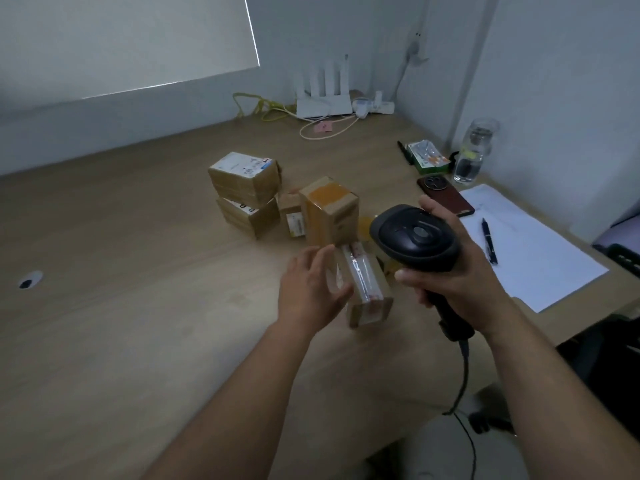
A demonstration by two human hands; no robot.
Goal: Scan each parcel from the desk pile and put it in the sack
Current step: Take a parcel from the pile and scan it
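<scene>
Parcel (369, 289) long axis ran away from viewer; L grip (311, 289) loose-open at its left side; R grip (460, 285) clenched round scanner (415, 242).

Wooden desk (121, 237) with parcels (242, 183), phone (446, 199), paper (540, 258)
</scene>
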